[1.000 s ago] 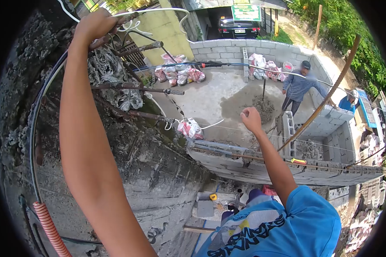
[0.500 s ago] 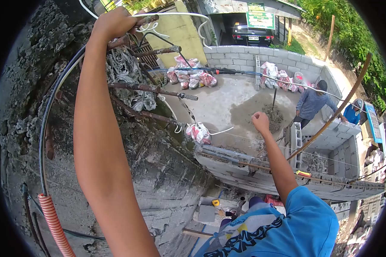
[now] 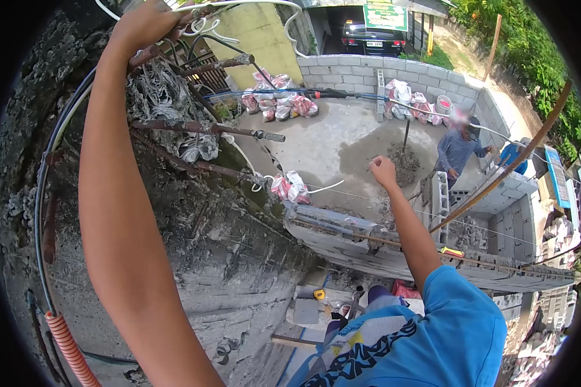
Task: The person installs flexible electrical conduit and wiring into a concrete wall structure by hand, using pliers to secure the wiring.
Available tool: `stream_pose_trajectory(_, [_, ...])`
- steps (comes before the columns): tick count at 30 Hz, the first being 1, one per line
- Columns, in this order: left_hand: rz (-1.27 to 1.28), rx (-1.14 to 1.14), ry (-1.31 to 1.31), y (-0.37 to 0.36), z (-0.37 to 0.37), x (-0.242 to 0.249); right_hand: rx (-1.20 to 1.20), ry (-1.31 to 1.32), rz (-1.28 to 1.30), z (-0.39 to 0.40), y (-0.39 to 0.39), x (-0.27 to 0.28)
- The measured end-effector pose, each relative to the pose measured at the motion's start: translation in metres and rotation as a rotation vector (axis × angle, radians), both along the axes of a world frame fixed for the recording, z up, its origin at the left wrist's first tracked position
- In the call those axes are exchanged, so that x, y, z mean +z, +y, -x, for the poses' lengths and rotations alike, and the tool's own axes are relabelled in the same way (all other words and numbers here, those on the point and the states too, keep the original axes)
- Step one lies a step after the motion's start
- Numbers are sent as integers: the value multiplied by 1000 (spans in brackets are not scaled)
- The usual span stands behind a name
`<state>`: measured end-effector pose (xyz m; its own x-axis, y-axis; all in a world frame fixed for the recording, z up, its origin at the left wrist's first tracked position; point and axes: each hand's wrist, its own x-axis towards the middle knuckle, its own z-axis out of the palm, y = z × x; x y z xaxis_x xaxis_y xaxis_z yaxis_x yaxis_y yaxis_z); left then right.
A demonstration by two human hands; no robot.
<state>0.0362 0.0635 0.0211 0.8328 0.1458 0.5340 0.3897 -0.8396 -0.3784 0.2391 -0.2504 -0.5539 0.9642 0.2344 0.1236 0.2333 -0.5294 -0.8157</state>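
Observation:
At the upper left, my left hand (image 3: 146, 24) is closed round a rusty rebar (image 3: 197, 14) that juts from the rough concrete wall (image 3: 174, 258). A white cable (image 3: 252, 3) passes beside its fingers. Below it, more rusty bars (image 3: 200, 128) stick out of the wall. My right hand (image 3: 383, 171) is raised in front of me with its fingers pinched together; anything between them is too small to make out. Behind it, far below, lies a wet mortar heap (image 3: 407, 169), and a thin string (image 3: 361, 195) crosses under the wrist.
Grey block walls (image 3: 342, 72) enclose a concrete floor (image 3: 303, 145) with filled sacks (image 3: 281, 103). A person in a grey shirt (image 3: 457, 151) and another in blue (image 3: 511, 155) stand at the right. A slanted wooden pole (image 3: 497, 187) and a corrugated orange hose (image 3: 71, 348) are near.
The view has shifted, so my left arm and the bars appear farther left and higher. Both hands keep their grip shape. The person in grey has turned and changed arm position.

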Motion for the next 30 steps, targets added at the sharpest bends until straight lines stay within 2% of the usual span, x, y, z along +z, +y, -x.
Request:
stream_pose_trajectory(1, [32,-7,-33,2,-1,-2,-11,0,6,-7,1,-8])
stream_pose_trajectory(5, [-5,123,119,-8,-1,4,-86,31,34,-32,-2,-32])
stream_pose_trajectory(8, [-67,28,14,10,-2,2,-152,116,128,-49,-11,-51])
stream_pose_trajectory(10, [-99,29,68,0,4,4,-159,177,146,-55,-14,-58])
stream_pose_trajectory(11, [-102,-44,-49,50,-8,8,-184,214,159,-58,-23,-62])
stream_pose_trajectory(12, [-256,-24,179,-1,3,4,-207,250,152,-60,-29,-66])
stream_pose_trajectory(14, [-238,-34,269,27,-11,15,-199,336,226,-68,-42,-76])
stream_pose_trajectory(16, [-119,-46,298,62,-24,31,-340,424,184,-73,-52,-89])
stream_pose_trajectory(17, [-183,-53,397,71,-29,36,-371,458,163,-73,-57,-91])
stream_pose_trajectory(18, [-797,88,627,25,-24,37,-461,426,145,-67,-60,-91])
stream_pose_trajectory(20, [-814,-159,579,31,-19,38,-627,351,102,-57,-64,-81])
stream_pose_trajectory(30, [-699,-15,530,20,-8,43,-751,466,39,-55,-87,-69])
